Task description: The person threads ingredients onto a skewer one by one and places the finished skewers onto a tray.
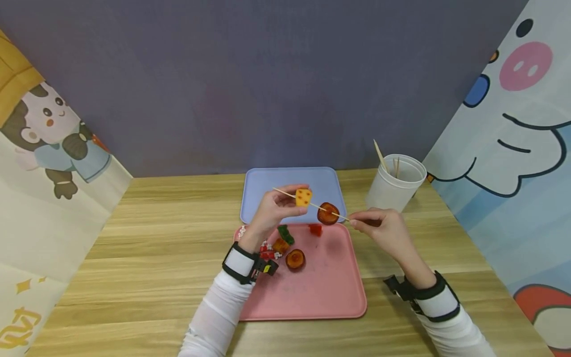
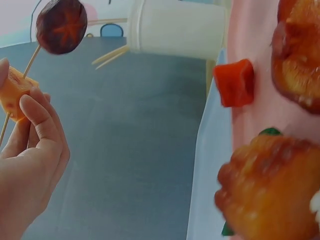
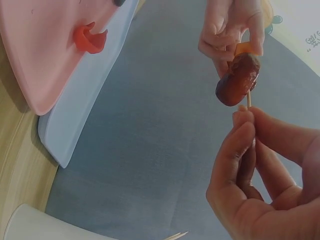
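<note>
A thin wooden skewer (image 1: 317, 206) runs slantwise above the trays, through a brown mushroom cap (image 1: 328, 213) and a yellow chunk with reddish spots (image 1: 304, 197). The left hand (image 1: 277, 207) pinches the yellow chunk between thumb and fingers, and the skewer's far end sticks out past it. At the other end, the right hand (image 1: 380, 227) pinches the skewer between thumb and fingertips, close to the mushroom cap. A star-shaped mark shows on the cap (image 2: 62, 26) in the left wrist view.
Beneath the hands lies a pink tray (image 1: 321, 297) with another mushroom cap (image 1: 295, 259), a golden-brown chunk (image 1: 280, 246), a green piece (image 1: 285, 234) and a red piece (image 1: 315, 229). A blue tray (image 1: 290, 176) sits behind it. A white cup (image 1: 392, 186) of sticks stands right.
</note>
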The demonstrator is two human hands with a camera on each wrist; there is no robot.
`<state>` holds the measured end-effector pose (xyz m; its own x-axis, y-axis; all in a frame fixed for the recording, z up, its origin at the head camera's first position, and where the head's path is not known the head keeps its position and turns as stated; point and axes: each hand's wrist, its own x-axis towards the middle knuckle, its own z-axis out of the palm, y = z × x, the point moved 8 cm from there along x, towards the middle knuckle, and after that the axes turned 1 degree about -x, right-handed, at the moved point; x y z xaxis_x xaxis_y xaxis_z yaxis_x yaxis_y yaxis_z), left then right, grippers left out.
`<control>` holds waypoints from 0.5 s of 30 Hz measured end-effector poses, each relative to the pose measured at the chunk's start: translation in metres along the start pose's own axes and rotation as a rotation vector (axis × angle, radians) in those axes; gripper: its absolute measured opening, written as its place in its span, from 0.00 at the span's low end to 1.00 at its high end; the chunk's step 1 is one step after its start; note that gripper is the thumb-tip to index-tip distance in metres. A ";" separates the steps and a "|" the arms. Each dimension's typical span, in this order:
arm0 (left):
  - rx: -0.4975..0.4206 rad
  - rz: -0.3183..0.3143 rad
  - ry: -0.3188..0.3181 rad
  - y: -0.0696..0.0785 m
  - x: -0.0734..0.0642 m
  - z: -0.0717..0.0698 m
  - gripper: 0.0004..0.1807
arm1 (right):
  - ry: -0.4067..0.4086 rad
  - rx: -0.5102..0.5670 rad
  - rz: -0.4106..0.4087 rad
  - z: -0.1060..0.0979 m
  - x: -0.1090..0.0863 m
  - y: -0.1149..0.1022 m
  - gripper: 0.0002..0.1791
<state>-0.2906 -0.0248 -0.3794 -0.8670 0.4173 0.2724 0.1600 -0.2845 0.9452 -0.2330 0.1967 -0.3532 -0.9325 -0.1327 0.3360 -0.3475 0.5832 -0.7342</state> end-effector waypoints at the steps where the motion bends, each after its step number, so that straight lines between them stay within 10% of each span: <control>1: 0.004 0.001 -0.005 -0.001 0.000 0.002 0.28 | 0.001 -0.001 -0.003 0.000 0.000 -0.001 0.06; 15: 0.004 -0.047 -0.010 -0.011 0.000 0.013 0.29 | -0.025 0.005 0.014 0.002 -0.001 -0.002 0.06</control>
<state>-0.2863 -0.0099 -0.3878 -0.8688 0.4386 0.2297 0.1212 -0.2615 0.9576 -0.2318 0.1935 -0.3532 -0.9394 -0.1442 0.3110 -0.3348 0.5810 -0.7419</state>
